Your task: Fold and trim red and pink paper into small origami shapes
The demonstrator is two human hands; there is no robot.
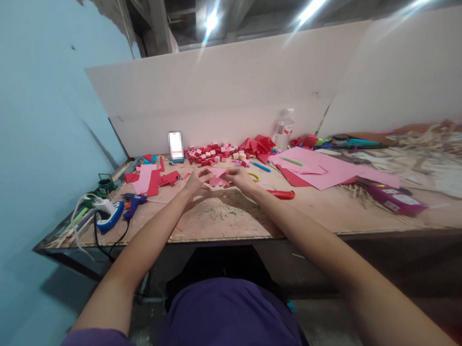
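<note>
Between my two hands is a small piece of pink paper (217,178), raised a little above the table. My left hand (199,179) pinches its left side, and the fingers of my right hand (238,177) are closed on its right side. Whether the paper is folded is too small to tell. Just behind it lies a heap of small red and pink paper cubes (210,154). Scissors with a yellow handle (254,177) lie close to my right hand, and a red-handled tool (281,194) rests below my right wrist.
Red paper scraps (154,182) and a blue glue gun (134,204) lie left, beside a blue-and-white power strip (110,216). A phone (176,146) stands at the back. Pink sheets (331,167), a plastic bottle (284,129) and a purple packet (397,198) are right.
</note>
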